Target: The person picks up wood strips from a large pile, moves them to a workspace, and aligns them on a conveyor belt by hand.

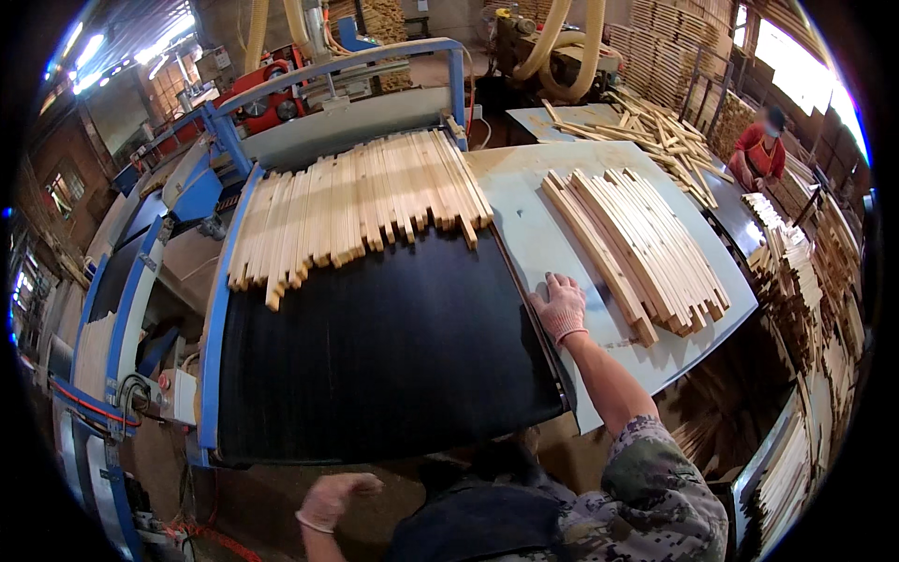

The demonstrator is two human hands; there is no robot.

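Lying lengthwise away: wooden slats (646, 248).

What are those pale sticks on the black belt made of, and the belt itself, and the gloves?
The sticks look like bare, unfinished wood: pale, matt, with square-cut ends. The belt seems to be rubber or a similar flexible sheet: black, dull, smooth, curving over the frame. The right hand, resting flat on the grey side table, wears a knit-looking pinkish glove, probably cotton; the left hand wears the same.
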